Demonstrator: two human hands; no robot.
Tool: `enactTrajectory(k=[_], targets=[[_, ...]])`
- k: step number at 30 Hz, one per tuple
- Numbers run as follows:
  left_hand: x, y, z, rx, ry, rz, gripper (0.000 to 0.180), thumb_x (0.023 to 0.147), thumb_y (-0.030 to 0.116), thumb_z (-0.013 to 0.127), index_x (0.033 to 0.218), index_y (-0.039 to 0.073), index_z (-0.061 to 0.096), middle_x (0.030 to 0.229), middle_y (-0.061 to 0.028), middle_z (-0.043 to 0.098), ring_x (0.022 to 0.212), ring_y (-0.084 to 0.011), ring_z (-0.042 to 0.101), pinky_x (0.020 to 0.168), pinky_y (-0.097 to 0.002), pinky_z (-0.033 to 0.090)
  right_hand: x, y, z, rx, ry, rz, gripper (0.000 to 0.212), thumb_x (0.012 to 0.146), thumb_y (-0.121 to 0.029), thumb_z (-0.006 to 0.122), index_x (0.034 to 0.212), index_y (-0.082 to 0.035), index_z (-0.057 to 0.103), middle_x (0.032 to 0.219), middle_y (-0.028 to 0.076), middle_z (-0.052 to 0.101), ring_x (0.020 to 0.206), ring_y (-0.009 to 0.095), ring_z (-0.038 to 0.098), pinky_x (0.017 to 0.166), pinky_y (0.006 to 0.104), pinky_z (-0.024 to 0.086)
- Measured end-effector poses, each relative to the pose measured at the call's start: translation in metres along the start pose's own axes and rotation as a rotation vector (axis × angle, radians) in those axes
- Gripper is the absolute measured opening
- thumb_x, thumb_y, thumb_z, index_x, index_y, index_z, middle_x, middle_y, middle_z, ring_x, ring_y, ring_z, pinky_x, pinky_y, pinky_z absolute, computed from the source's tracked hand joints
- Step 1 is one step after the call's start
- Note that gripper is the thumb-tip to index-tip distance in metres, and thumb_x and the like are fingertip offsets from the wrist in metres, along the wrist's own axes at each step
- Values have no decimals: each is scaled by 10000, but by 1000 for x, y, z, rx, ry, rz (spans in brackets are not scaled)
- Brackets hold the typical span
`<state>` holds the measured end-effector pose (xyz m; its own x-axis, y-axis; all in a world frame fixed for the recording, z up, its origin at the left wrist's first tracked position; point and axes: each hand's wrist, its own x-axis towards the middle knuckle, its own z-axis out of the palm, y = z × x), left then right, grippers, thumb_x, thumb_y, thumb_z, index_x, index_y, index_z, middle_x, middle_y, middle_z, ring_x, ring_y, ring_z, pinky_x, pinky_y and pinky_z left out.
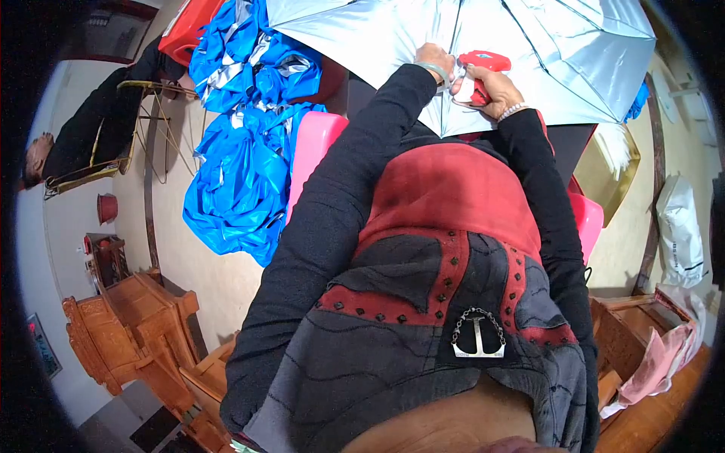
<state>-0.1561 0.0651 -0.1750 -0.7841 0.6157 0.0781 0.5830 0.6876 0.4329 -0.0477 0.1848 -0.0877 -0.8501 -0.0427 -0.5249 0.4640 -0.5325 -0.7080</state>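
A silver umbrella canopy [559, 45] with dark thin ribs spreads over the work surface in front of me. At its near edge, my left hand [435, 59] is closed, fingers pinching the silver fabric close to a rib tip. Just right of it, my right hand [495, 90] wraps round a red hand-held tool [483, 59], with red parts above and below the fingers. The tool's working end lies beside my left fingertips; its exact kind is hard to make out.
Crumpled blue-and-silver umbrella covers [242, 181] hang in a heap at my left, next to a pink stool [313, 147]. A red container [185, 34] stands behind. Another person [91, 113] is at far left near a metal frame. A gold box [615, 174] stands at right.
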Motion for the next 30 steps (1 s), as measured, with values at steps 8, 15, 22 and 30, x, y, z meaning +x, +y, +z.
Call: enactTrajectory(k=[8, 15, 22, 30], targets=[[1, 16, -10, 176, -61, 76, 272, 829, 174, 447, 679, 16, 610, 566, -50, 597, 422, -141, 567, 425, -253, 469, 8, 2, -29, 198, -141, 24, 261, 799, -83, 546, 1018, 28, 457, 847, 143, 577, 735, 238, 600, 715, 427, 528], [9, -9, 13, 37, -58, -92, 219, 762, 291, 541, 815, 103, 641, 768, -49, 626, 714, -166, 588, 617, -279, 473, -3, 2, -25, 262, -137, 51, 359, 758, -75, 603, 1072, 2, 445, 935, 139, 556, 818, 254, 580, 771, 495, 497], [9, -7, 7, 263, -168, -37, 263, 760, 359, 564, 865, 141, 666, 841, -34, 647, 831, -165, 614, 699, -283, 484, 11, 6, -35, 224, -269, 48, 313, 788, -101, 567, 1057, 8, 449, 858, 146, 575, 793, 253, 587, 767, 455, 502], [-15, 29, -33, -609, -102, -324, 183, 794, 155, 495, 737, 32, 618, 624, -87, 594, 480, -184, 572, 450, -285, 462, 9, 5, -36, 201, -259, 31, 266, 809, -125, 533, 1022, 17, 461, 808, 148, 583, 755, 250, 595, 745, 424, 508]])
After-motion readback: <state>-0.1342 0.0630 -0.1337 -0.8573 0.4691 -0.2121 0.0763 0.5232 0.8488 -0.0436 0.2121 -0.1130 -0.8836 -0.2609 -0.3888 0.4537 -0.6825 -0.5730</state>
